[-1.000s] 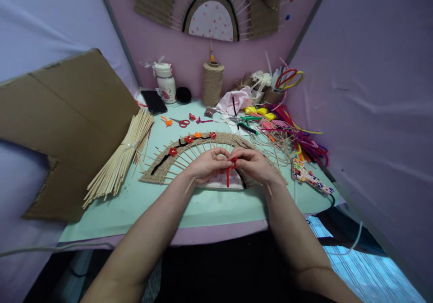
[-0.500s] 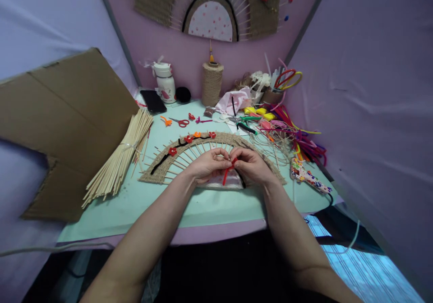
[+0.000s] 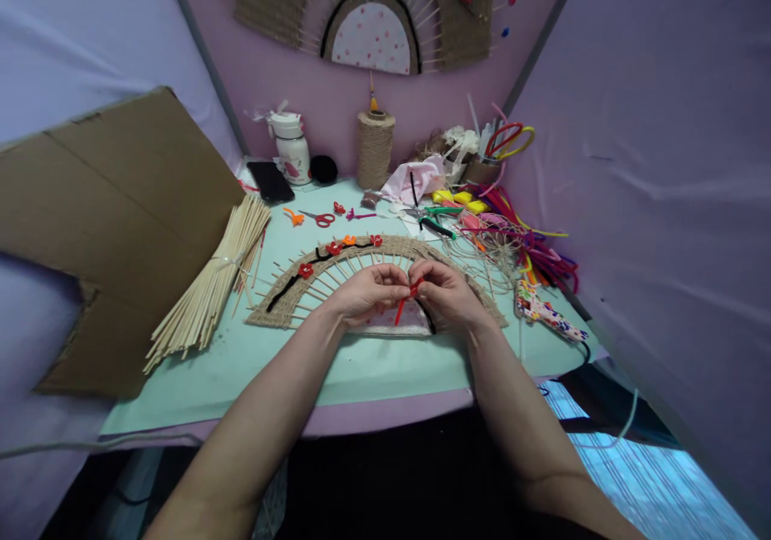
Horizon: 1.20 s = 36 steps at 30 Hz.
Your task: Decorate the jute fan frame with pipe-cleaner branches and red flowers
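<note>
Between my two hands is a red pipe cleaner [image 3: 400, 310], partly bent into loops, with a straight tail hanging down. My left hand [image 3: 374, 292] pinches it from the left, thumb against forefinger. From the right, my right hand [image 3: 442, 292] pinches the looped part, and the fingertips of both hands nearly meet. Below them lies a woven half-round fan [image 3: 280, 308] of twine and thin sticks, with red and orange flowers [image 3: 306, 271] along a black strip. Its spotted white centre [image 3: 394, 321] is partly hidden by my hands.
Left, a bundle of sticks [image 3: 208, 291] leans by cardboard [image 3: 138, 227]. Behind the fan lie red scissors [image 3: 322, 219] and green-handled pliers [image 3: 437, 222]. A twine spool [image 3: 374, 150] and bottle [image 3: 292, 146] stand at the back. Pipe cleaners [image 3: 542, 259] and a patterned glue gun [image 3: 551, 315] lie right.
The fingers have shifted slightly around the red pipe cleaner, and its hanging tail sits a little higher. The whole view has moved slightly; the other things stay in place.
</note>
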Available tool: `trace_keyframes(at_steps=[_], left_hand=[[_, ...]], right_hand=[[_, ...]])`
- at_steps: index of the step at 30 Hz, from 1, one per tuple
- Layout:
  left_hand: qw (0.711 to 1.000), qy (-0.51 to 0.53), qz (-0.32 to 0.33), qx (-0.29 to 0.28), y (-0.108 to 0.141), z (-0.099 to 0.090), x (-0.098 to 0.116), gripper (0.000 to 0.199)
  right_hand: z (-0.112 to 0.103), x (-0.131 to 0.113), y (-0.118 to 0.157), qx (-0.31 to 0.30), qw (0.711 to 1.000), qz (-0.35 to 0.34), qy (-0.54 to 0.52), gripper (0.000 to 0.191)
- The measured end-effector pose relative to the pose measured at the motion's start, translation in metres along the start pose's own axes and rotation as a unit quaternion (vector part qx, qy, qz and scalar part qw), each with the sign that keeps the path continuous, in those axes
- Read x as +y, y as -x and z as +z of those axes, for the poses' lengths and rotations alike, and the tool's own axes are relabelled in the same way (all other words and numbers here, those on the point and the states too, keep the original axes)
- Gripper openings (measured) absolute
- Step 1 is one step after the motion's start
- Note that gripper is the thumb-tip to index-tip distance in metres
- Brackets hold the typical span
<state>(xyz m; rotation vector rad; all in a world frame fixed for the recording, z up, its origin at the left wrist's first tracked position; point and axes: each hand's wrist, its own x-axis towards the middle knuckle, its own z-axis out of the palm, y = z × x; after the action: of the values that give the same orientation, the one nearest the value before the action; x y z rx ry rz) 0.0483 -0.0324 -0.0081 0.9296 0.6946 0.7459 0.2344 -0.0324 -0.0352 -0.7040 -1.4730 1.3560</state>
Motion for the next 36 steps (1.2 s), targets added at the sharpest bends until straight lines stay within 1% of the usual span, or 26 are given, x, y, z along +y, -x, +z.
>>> trace_keyframes(at_steps=[2, 4, 8, 11, 13, 17, 19, 20, 22, 25, 28, 30, 32, 34, 36], left_hand=[[1.0, -0.01, 0.001, 0.005, 0.0, 0.001, 0.0, 0.043], [0.999, -0.032, 0.022, 0.026, -0.002, 0.002, -0.001, 0.041], [0.989, -0.079, 0.095, 0.075, -0.006, 0.005, -0.005, 0.035], [0.982, -0.098, 0.128, 0.096, -0.008, 0.008, -0.008, 0.031], [0.977, -0.114, 0.145, 0.109, -0.009, 0.009, -0.009, 0.027], [0.955, -0.181, 0.188, 0.14, -0.01, 0.009, -0.015, 0.016], [0.931, -0.244, 0.218, 0.163, -0.01, 0.009, -0.018, 0.011], [0.913, -0.286, 0.234, 0.174, -0.01, 0.009, -0.02, 0.008], [0.867, -0.379, 0.263, 0.188, -0.008, 0.008, -0.022, 0.006], [0.797, -0.496, 0.288, 0.191, -0.008, 0.008, -0.024, 0.008], [0.744, -0.568, 0.299, 0.188, -0.009, 0.006, -0.026, 0.011], [0.716, -0.603, 0.303, 0.18, -0.01, 0.004, -0.027, 0.014], [0.694, -0.63, 0.304, 0.172, -0.011, 0.003, -0.028, 0.016], [0.677, -0.651, 0.299, 0.168, -0.012, 0.001, -0.03, 0.017], [0.668, -0.664, 0.29, 0.17, -0.012, 0.001, -0.031, 0.017]], right_hand=[[0.002, 0.001, 0.001, 0.021, 0.999, 0.021, -0.016, 0.012], [0.003, 0.001, 0.0, 0.041, 0.999, 0.026, -0.004, 0.014], [0.005, 0.0, -0.002, 0.079, 0.996, 0.0, 0.046, 0.011], [0.007, 0.0, -0.003, 0.104, 0.993, -0.006, 0.056, 0.008], [0.007, 0.001, -0.002, 0.112, 0.993, 0.008, 0.044, 0.009], [0.009, 0.003, -0.001, 0.115, 0.991, 0.058, -0.03, 0.016], [0.008, 0.003, -0.001, 0.124, 0.989, 0.072, -0.034, 0.019], [0.008, 0.003, -0.002, 0.13, 0.988, 0.076, -0.019, 0.02], [0.008, 0.002, -0.003, 0.144, 0.986, 0.079, 0.022, 0.021], [0.008, 0.002, -0.004, 0.158, 0.981, 0.086, 0.075, 0.022], [0.008, 0.004, -0.004, 0.163, 0.977, 0.098, 0.1, 0.024], [0.008, 0.005, -0.004, 0.16, 0.974, 0.1, 0.121, 0.025], [0.008, 0.006, -0.003, 0.154, 0.972, 0.102, 0.148, 0.027], [0.008, 0.006, -0.003, 0.145, 0.969, 0.108, 0.166, 0.029], [0.007, 0.006, -0.003, 0.134, 0.969, 0.115, 0.174, 0.031]])
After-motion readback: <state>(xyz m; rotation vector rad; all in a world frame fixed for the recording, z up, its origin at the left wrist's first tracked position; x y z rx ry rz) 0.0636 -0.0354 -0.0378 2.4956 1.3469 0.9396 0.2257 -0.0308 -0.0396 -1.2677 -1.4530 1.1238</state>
